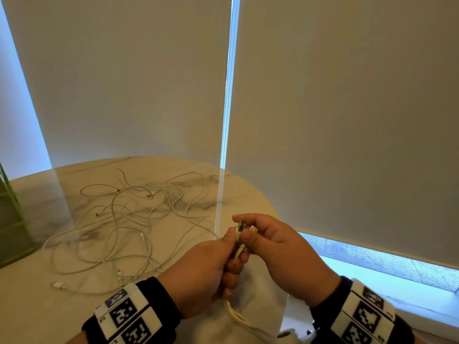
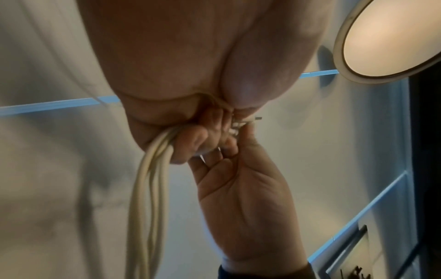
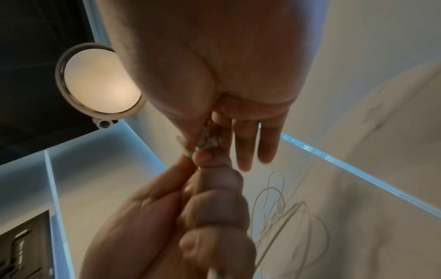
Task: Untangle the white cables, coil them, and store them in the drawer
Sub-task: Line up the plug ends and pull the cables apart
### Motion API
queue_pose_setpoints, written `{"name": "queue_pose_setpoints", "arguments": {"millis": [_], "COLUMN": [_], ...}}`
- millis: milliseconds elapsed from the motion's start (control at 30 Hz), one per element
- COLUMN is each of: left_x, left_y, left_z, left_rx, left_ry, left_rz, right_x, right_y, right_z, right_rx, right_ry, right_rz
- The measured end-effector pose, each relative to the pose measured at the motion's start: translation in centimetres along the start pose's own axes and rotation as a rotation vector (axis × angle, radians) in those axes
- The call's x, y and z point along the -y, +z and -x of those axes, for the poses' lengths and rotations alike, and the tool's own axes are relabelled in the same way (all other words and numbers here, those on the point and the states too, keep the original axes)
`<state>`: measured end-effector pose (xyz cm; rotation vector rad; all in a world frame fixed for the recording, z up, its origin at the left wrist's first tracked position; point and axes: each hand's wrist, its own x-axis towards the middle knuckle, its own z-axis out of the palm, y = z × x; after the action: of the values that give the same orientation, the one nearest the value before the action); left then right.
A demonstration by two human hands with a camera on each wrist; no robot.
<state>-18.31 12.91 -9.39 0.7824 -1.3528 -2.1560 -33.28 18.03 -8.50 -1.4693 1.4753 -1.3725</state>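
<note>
White cable strands (image 1: pixel 237 316) hung down from the bottom of the left hand (image 1: pixel 203 274), which was fisted around a bunch of them, fingers curled tight (the left wrist view showed about four strands (image 2: pixel 148 188) dropping out of the fist side by side). Left hand and right hand (image 1: pixel 280 249) were together, touching at the fingertips, above the near edge of the table (image 1: pixel 37 306). Right hand pinched the plug ends (image 1: pixel 240 227) sticking out of the top of the left fist, thumb and forefinger closed on them; its other fingers (image 3: pixel 255 149) were straighter and spread out in the right wrist view. Plug ends (image 3: pixel 207 142) looked small and metallic there, exact count could not be told (blurred). Both wrists wore black bands with white marker blocks (image 1: pixel 129 316). Further out on the marble-look table lay the loose tangle of white cables (image 1: pixel 129 219), many loops crossing each other, several connector tips showing, one white plug (image 1: pixel 57 285) at the near left edge of the pile. Tangle was apart from the hands, left of them. A green-edged object (image 1: pixel 12 219) stood at the far left of the table, mostly cut off by the frame. Behind the table hung two beige roller blinds (image 1: pixel 347 108) with a bright gap between them, daylight showing under the right one. A round ceiling lamp (image 3: pixel 100 83) was lit overhead in the wrist views.
</note>
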Motion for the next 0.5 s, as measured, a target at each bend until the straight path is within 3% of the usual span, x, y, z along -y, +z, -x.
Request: {"name": "queue_pose_setpoints", "arguments": {"millis": [167, 333, 500], "left_x": [-1.1, -2.7, -5.1], "left_y": [-1.0, -4.8, -9.1], "left_z": [-0.9, -2.2, -1.9], "left_rx": [-0.121, -0.25, -0.351], "left_ry": [0.224, 0.344, 0.473], "left_rz": [0.309, 0.598, 0.663], "right_x": [-0.1, -0.9, -1.9], "right_y": [1.1, 0.6, -5.3], "right_z": [1.5, 4.0, 6.5], "right_rx": [0.187, 0.434, 0.507], "right_ry": [0.274, 0.348, 0.427], "right_rz": [-0.019, -0.121, 0.11]}}
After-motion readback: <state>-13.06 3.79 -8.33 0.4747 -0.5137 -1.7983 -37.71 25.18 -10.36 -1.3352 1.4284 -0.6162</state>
